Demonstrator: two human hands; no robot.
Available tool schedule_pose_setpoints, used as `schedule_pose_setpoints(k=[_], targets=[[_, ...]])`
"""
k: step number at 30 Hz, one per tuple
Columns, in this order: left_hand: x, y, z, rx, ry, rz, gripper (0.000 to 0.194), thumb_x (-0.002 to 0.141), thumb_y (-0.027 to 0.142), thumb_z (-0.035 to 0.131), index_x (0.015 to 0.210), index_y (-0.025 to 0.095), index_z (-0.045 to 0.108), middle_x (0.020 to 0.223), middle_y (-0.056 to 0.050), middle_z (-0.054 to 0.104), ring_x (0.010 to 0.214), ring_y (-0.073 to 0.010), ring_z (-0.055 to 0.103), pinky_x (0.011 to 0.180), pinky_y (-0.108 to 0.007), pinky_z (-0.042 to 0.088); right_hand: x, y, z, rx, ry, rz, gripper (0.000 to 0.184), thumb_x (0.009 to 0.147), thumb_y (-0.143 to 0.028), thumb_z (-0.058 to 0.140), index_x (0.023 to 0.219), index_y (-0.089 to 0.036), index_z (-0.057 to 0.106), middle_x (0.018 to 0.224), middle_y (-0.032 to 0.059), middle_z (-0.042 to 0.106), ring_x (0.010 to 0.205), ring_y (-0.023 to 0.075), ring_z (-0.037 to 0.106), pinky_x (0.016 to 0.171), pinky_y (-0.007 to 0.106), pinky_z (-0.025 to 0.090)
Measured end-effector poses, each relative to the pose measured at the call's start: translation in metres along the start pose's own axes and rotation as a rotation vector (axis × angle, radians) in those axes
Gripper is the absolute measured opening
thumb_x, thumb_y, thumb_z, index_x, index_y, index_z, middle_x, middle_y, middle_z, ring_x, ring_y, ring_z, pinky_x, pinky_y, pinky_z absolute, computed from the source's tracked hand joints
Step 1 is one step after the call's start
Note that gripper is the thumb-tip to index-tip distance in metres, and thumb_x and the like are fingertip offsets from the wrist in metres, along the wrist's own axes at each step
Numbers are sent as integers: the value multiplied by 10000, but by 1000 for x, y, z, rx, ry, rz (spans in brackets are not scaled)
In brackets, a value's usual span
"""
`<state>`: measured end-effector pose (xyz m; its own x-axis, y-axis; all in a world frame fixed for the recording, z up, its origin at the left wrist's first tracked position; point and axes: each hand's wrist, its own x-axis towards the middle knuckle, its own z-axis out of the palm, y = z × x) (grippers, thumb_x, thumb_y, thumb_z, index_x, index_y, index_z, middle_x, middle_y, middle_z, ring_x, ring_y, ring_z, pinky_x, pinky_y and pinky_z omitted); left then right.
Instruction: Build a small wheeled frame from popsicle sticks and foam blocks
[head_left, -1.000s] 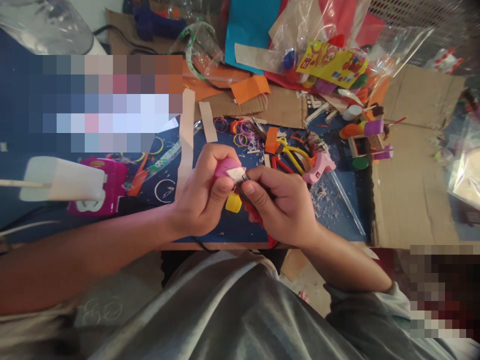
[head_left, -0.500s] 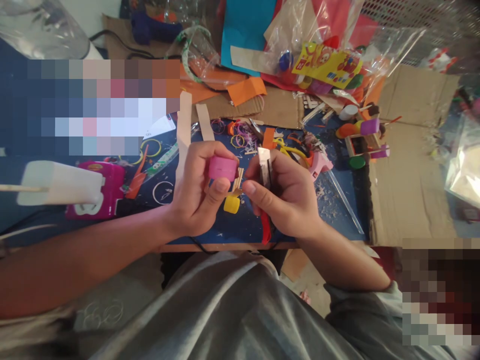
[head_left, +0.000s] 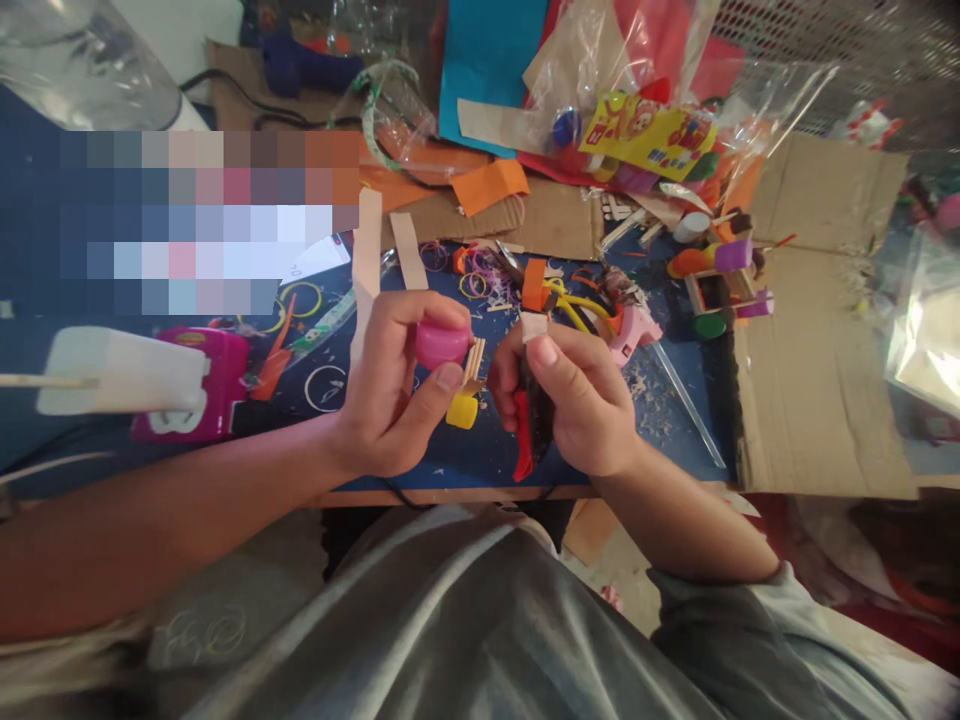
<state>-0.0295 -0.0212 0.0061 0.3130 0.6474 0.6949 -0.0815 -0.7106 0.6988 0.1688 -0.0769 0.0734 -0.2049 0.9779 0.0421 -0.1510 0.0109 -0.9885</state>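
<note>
In the middle of the view my left hand [head_left: 397,385] pinches a pink bottle cap [head_left: 441,343] between thumb and fingers. To its right, my right hand [head_left: 577,390] is wrapped round a red-and-black tool [head_left: 523,440] with a pale, flat end [head_left: 534,326] sticking out above the thumb. Its kind is partly hidden by my fingers. The two hands are apart, over the near edge of the blue table [head_left: 450,460]. Between them on the table lie a yellow cap [head_left: 461,411] and some small wooden sticks [head_left: 475,358].
A pink glue gun [head_left: 636,332] and yellow-handled scissors [head_left: 574,305] lie beyond my right hand. Cardboard [head_left: 817,320] covers the right side. At left stands a magenta box [head_left: 225,370] with a white block on it. Plastic bags and a blue sheet [head_left: 487,70] fill the back.
My right thumb has moved up onto the pale end of the tool, and the tool has turned and sunk slightly. The pink cap has tilted in my left hand.
</note>
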Motion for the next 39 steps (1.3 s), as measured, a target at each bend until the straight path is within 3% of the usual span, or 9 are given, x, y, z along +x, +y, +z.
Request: schedule_pose_setpoints(k=[7,10,14,17,20,23,26,31,39], targets=[[0,1,2,-9,26,-24,321,1164,467,659,1440,303,647,1172,-94,699,1031,-266,739,904,-429,701,2,3,0,-54,58,-61,644,1060,-706,817,671,-233,619,551,-31,578,467,112,510,454,280,378],[1,2,3,-38,51,-71,306,1160,447,662,1437,319,650,1208,-97,697,1039,-269,727,915,-444,708,4,-5,-6,-18,108,-52,635,1035,-763,814,718,-241,640,575,-36,578,460,121,523,436,289,385],[3,0,3,-59,72,-111,282,1151,419,700,1418,335,661,1243,-94,691,1121,-270,733,1011,-459,713,6,-19,-23,-34,134,-64,533,1126,-718,701,874,-249,706,630,-29,626,487,138,562,444,297,381],[4,-3,3,-62,54,-127,278,1153,381,707,1422,329,663,1292,-104,700,1190,-281,738,1055,-480,711,9,-22,-40,-272,121,-73,477,1157,-676,670,934,-254,683,671,-35,626,514,138,538,495,309,359],[5,-8,3,-44,42,-94,294,1141,376,722,1421,301,676,1338,-120,688,1222,-299,738,1060,-509,707,14,-18,-53,-754,93,-59,443,1162,-527,696,835,-240,613,677,-37,561,628,143,482,635,324,352],[6,-14,2,-8,56,-59,296,1127,406,746,1390,278,705,1348,-126,663,1206,-300,736,1039,-505,701,17,-11,-58,-1074,-3,30,314,1130,-350,690,852,-219,632,789,9,662,746,175,547,734,342,363],[7,-18,-1,-13,32,-91,356,1145,454,737,1455,290,675,1355,-120,682,1154,-275,755,1023,-469,701,14,-5,-58,-1216,-109,148,227,1116,-313,694,920,-197,690,926,79,768,847,224,643,784,354,390],[9,-21,-3,13,12,-167,384,1165,483,721,1492,305,627,1462,-136,748,1282,-290,773,1061,-472,679,-2,-1,-58,-1248,-114,232,151,1075,-320,788,1142,-185,801,945,76,813,877,259,714,779,342,418],[10,-21,1,-20,0,-249,344,1179,526,714,1418,288,646,1476,-132,800,1261,-266,803,1066,-467,668,-15,9,-61,-1169,-52,193,348,1013,-261,858,1350,-179,832,906,39,811,728,200,643,753,329,446]])
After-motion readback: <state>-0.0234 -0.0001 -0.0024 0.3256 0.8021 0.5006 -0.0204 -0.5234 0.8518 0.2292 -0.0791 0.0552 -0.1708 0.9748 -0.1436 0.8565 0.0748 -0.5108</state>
